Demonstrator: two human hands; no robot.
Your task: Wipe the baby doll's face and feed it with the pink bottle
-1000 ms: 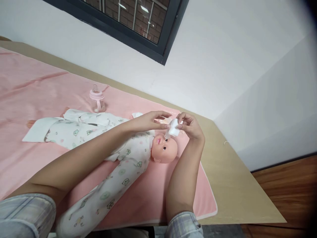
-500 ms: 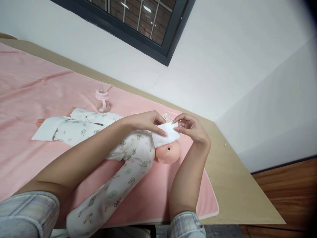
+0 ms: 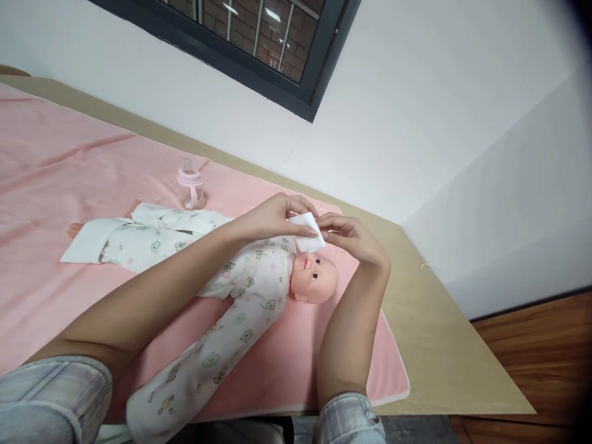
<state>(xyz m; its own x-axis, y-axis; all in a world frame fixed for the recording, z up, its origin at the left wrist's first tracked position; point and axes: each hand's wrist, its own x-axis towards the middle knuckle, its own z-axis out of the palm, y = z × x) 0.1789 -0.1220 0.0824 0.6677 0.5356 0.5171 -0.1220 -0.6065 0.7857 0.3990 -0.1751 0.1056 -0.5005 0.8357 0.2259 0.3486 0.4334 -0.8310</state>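
Note:
A small folded white tissue (image 3: 309, 234) is pinched between my two hands, just above the face of a baby doll (image 3: 319, 279). My left hand (image 3: 282, 219) grips its left side, thumb on top. At its right edge, my right hand (image 3: 346, 235) holds it between thumb and fingers. The doll lies on its back in white printed clothes (image 3: 259, 277), head to the right, feet to the left. One long sleeve stretches toward me over the table's front edge. My left forearm hides part of the doll's body.
A pink-topped baby bottle (image 3: 190, 188) stands behind the doll's legs. Under them a pink blanket (image 3: 60, 185) covers much of the wooden table (image 3: 444, 345). A white wall (image 3: 370, 135) with a dark-framed window (image 3: 305, 102) rises behind.
The white tissue is now folded smaller and has moved slightly up and left, uncovering the doll's mouth and second eye. Both hands have drawn closer together.

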